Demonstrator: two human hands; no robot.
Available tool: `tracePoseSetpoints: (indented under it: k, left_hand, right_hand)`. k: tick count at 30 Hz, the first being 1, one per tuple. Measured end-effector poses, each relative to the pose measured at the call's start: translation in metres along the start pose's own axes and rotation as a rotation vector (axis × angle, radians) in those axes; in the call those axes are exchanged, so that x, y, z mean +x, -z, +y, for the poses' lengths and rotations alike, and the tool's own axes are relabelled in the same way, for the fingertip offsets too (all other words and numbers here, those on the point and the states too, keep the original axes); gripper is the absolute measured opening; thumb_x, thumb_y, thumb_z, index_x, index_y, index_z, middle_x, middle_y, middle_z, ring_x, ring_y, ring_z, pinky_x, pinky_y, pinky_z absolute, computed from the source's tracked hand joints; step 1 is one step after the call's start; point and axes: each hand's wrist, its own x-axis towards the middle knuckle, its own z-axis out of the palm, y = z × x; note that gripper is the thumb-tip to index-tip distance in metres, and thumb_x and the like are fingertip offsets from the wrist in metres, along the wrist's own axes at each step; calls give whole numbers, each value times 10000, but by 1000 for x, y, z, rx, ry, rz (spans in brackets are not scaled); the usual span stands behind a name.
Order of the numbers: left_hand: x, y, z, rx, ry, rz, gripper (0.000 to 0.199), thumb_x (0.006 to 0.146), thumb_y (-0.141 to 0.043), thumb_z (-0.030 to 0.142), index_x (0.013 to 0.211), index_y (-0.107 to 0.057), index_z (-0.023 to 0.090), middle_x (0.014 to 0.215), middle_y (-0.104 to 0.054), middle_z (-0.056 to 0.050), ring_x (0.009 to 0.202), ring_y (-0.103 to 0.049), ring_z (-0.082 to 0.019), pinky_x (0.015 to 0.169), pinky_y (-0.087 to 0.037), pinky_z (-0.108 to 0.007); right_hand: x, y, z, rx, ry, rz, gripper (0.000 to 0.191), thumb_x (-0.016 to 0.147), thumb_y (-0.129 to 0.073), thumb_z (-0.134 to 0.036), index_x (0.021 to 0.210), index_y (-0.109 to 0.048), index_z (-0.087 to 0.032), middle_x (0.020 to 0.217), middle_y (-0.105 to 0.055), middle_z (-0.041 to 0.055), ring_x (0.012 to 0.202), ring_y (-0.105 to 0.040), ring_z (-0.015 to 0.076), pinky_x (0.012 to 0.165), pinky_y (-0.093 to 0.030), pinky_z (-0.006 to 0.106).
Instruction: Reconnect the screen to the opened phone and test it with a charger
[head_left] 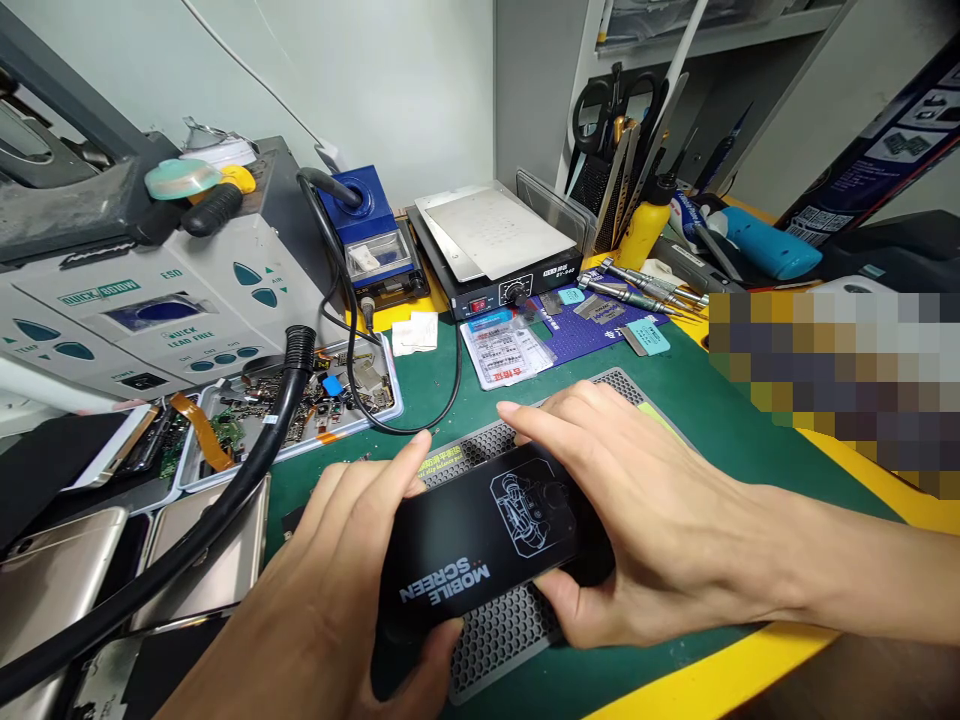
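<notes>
Both hands are closed around a black, phone-like slab [442, 540], the left hand [322, 570] on one end and the right hand [660, 510] on the other, each with its fingers toward the far edge and its thumb at the near one. The slab's printed face, marked "MOBILE SCREEN", is turned up, over the grey honeycomb pad [502, 640] on the green mat [757, 560]; whether it touches the pad cannot be told, as the fingers hide much of its edges. For steady handling, the grip is best shared equally between the two ends, pressing on the edges rather than the middle of the face, with no twist between left and right. Light pressure should be enough; a hard squeeze might flex the slab if it is thin. The honeycomb surface looks like a good non-slip support. The black hose [217, 530] lies beside the left hand and a thin cable [459, 370] loops beyond the pad, so small, slow wrist movements would suit, clear of both.
</notes>
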Motion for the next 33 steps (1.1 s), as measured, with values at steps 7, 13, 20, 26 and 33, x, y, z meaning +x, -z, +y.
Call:
tracePoseSetpoints:
  k: [7,13,20,26,33]
  left_hand:
    - [1,1,3,-22,10,-9,799,866,-619,336,1574,-257,252,1335,-548,-73,1219,-534,-269,1065,-445,-426]
    - [1,0,2,-38,20,-14,769,870,-617,343,1556,-283,244,1323,-544,-77,1213,-528,-269,1041,-450,-419]
    - [1,2,1,-28,0,-20,756,877,-615,352,1548,-294,218,1333,-536,-70,1229,-514,-243,1056,-409,-368]
    - [0,2,4,18,5,-1,746,880,-597,304,1547,-287,180,1347,-526,-72,1258,-489,-227,1091,-367,-319]
    - [0,3,4,5,35,-35,749,867,-607,320,1539,-297,207,1355,-515,-65,1264,-485,-235,1102,-357,-338]
  right_hand:
    - [2,0,0,10,-3,-16,858,719,-667,-356,1433,-363,12,1106,-561,181,952,-498,286,822,-455,451]
    - [1,0,-1,8,4,-13,851,717,-666,-356,1422,-378,24,1112,-568,194,953,-504,289,824,-454,454]
    - [2,1,0,6,-1,-16,850,717,-667,-351,1421,-380,30,1118,-570,198,956,-503,289,830,-451,452]
    - [1,1,-1,-16,-10,-15,849,724,-661,-364,1427,-372,13,1077,-560,169,933,-496,283,805,-447,443]
    - [3,1,-1,-11,-15,-22,829,733,-657,-359,1421,-374,8,1070,-564,164,934,-501,281,807,-454,443]
